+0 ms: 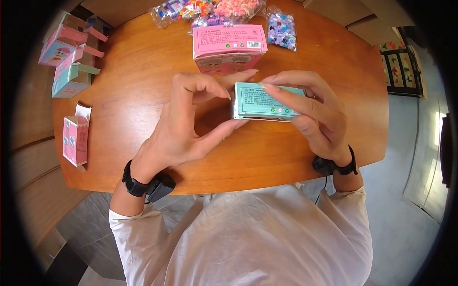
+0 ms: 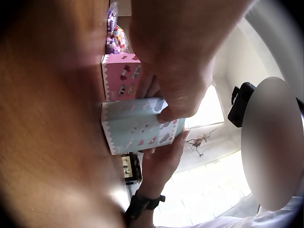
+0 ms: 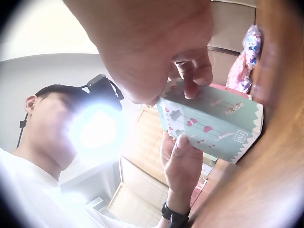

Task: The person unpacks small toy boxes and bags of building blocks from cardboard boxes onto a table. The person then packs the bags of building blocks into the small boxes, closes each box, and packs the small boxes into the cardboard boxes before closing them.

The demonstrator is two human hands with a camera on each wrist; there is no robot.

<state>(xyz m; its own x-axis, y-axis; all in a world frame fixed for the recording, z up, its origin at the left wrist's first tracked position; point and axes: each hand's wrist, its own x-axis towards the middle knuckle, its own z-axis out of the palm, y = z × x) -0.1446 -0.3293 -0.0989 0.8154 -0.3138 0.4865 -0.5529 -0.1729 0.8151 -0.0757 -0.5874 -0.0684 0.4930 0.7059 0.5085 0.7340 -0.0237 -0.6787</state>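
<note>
A small teal carton (image 1: 267, 101) with printed text on its top panel stands upright in front of me. My left hand (image 1: 179, 119) holds its left end, thumb at the near face and fingers reaching round behind. The left index finger is bent at the top's left edge. At the other end my right hand (image 1: 315, 102) grips the carton, fingers across the top and thumb low at the near right corner. In the right wrist view the teal carton (image 3: 213, 126) shows pink and grey prints and a white scalloped border along its base.
Behind the carton stands a pink box (image 1: 229, 45). Bags of colourful small pieces (image 1: 205, 9) and a bag of purple pieces (image 1: 281, 31) lie at the back. Opened cartons (image 1: 71, 81) sit along the left edge, with an opened pink carton (image 1: 75, 140) nearer.
</note>
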